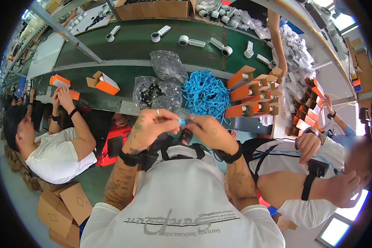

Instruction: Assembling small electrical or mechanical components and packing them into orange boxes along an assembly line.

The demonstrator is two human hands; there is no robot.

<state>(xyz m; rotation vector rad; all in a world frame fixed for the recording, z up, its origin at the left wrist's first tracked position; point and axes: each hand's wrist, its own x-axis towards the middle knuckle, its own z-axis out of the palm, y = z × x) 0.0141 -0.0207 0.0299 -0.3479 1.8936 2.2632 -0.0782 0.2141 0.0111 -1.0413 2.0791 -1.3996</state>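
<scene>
My left hand [150, 127] is closed in a pinch on a small blue strap [181, 122], held in front of my chest. Close beside it, my right hand [210, 131] is also closed, its fingertips meeting at the strap's end; what lies between them is too small to make out. Just beyond my hands, a heap of blue straps [206, 93] lies on the bench. To its left are a clear plastic bag with small black parts [153, 93] and another clear bag [168, 66] behind it.
Open orange boxes [252, 95] stand right of the straps; another orange box [104, 84] lies left. White handheld devices [191, 41] lie spread along the green conveyor [132, 45]. A co-worker [58, 144] sits at left, another [301, 173] at right. A person's arm [276, 41] reaches across the far right.
</scene>
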